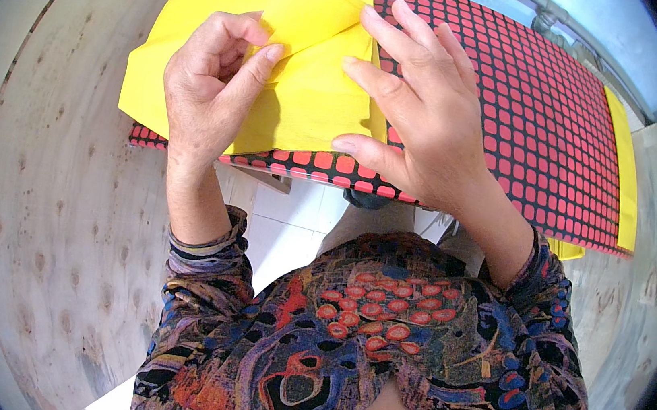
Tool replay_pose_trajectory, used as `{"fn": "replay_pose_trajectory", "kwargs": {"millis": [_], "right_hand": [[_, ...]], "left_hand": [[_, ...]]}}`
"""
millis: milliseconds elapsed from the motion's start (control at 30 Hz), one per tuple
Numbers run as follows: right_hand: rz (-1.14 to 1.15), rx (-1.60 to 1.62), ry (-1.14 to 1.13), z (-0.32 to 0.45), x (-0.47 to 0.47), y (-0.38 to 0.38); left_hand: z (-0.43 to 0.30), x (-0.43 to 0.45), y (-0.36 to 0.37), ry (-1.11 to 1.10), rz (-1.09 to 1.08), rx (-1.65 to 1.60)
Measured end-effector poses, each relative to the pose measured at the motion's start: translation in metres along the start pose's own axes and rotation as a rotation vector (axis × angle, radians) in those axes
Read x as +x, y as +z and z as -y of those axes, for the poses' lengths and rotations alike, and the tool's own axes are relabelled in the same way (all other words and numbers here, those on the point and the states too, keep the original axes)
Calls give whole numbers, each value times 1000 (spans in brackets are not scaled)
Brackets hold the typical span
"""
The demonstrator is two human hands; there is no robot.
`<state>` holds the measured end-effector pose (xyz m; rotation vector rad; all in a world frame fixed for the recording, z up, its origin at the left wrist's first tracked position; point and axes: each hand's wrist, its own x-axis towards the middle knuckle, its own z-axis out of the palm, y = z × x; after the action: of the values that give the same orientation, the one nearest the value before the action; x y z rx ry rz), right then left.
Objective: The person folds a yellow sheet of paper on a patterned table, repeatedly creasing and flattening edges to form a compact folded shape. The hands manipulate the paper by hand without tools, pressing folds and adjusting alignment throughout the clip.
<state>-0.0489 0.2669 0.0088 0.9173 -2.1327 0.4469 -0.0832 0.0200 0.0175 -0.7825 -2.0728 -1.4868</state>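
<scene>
Yellow sheet material (315, 112), paper or thin fabric, lies in layers over the left part of a table with a red-and-black checked cover (532, 125). Between thumb and forefinger my left hand (216, 71) pinches a raised corner or flap of the top yellow layer. A slanting fold edge runs from that pinch up to the right. My right hand (426, 94) is spread over the sheet's right edge, its fingers apart, with the forefinger and middle fingertips at or just above the yellow material. Nothing shows gripped in it.
Another yellow strip (621, 171) hangs over the table's far right end. Pale wooden boards (64, 175) stand or lie on the left, and similar boards (603, 297) on the right. A pipe (568, 26) runs along the blue wall behind. White floor tiles (291, 213) show below the table.
</scene>
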Motion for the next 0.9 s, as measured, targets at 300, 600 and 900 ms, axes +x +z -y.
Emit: {"fn": "replay_pose_trajectory", "kwargs": {"millis": [300,600,900], "right_hand": [[-42,40,16,-5,3,5],[-19,11,-13,-4,1,3],[-39,24,-5,-5,1,-2]], "left_hand": [[-8,2,-3,172,169,84],[2,-1,10,7,-104,-105],[-6,1,-1,121,122,193]]}}
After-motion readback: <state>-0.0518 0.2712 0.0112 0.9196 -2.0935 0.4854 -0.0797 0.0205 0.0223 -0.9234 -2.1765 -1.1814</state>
